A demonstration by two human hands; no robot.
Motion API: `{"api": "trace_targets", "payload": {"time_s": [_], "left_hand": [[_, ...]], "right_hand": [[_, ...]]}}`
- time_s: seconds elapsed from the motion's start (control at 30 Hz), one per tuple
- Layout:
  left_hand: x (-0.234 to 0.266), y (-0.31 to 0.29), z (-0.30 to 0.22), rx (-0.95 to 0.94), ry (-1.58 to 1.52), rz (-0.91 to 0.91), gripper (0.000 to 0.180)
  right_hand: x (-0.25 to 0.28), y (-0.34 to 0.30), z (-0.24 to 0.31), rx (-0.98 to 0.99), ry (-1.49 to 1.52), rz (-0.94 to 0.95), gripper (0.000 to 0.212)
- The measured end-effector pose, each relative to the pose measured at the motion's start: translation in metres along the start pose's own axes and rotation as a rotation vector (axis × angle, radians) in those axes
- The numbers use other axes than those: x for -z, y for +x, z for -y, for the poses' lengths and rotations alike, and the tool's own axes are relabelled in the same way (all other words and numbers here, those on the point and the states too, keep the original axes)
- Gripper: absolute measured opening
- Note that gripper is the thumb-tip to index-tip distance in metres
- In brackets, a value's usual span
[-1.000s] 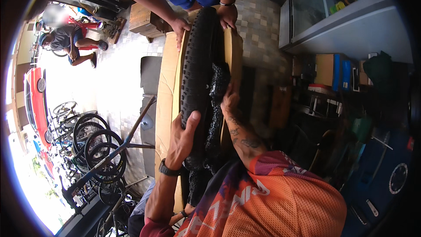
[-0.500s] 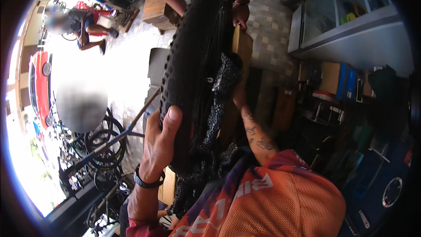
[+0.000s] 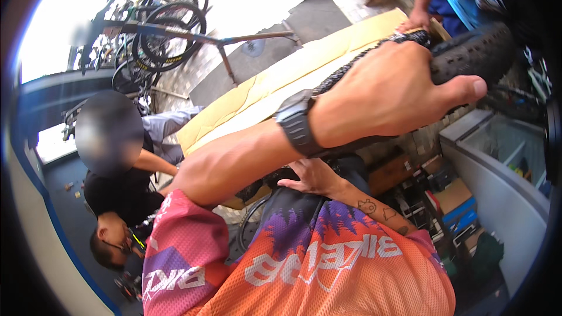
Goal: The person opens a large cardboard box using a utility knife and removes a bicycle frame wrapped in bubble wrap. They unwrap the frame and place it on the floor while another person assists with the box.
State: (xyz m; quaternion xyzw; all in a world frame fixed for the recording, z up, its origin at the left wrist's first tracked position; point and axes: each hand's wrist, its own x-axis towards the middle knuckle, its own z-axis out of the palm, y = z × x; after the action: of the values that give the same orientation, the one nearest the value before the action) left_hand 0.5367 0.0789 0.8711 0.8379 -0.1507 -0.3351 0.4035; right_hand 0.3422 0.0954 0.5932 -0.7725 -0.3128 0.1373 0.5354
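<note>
A bicycle wheel with a knobbly black tire (image 3: 480, 52) lies across the upper right. My left hand (image 3: 386, 88), with a dark watch on its wrist, reaches over it; the fingers curl down out of sight and the thumb sticks out. Below that forearm, my right hand (image 3: 313, 177) sits close to my lap with its fingers stretched out, beside black wrapped material partly hidden by my arm. Beyond my left wrist, black bubbly wrapping (image 3: 351, 67) runs along a long open cardboard box (image 3: 240, 102). A co-worker's hand (image 3: 417, 20) rests at the box's far end.
Another person in a black top (image 3: 111, 190) bends at the left, one arm reaching toward the box. A metal stand (image 3: 216, 41) and several parked bicycles (image 3: 175, 17) are behind it. At the right stand a glass-topped cabinet (image 3: 497, 146) and boxes (image 3: 456, 199).
My view has turned, so the cardboard box now shows at the upper middle. The wheel has swung to the upper right with my left hand. My right hand has come back near my lap.
</note>
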Motion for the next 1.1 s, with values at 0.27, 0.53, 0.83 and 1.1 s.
{"api": "trace_targets", "payload": {"time_s": [0.27,0.53,0.83,1.1], "left_hand": [[-0.058,0.023,0.027,-0.255,-0.126,-0.236,0.071],[-0.049,-0.013,0.037,-0.297,-0.154,-0.274,0.059],[-0.019,-0.278,0.196,-0.225,0.150,-1.357,0.017],[-0.126,-0.473,0.485,0.698,-0.273,-1.984,0.019]], "right_hand": [[-0.089,0.097,-0.019,0.243,0.133,0.158,0.083],[-0.086,0.123,0.005,0.334,0.063,0.113,0.053],[-0.023,0.135,0.040,0.325,0.088,0.059,0.052],[-0.018,0.147,0.068,0.257,0.022,0.054,0.039]]}}
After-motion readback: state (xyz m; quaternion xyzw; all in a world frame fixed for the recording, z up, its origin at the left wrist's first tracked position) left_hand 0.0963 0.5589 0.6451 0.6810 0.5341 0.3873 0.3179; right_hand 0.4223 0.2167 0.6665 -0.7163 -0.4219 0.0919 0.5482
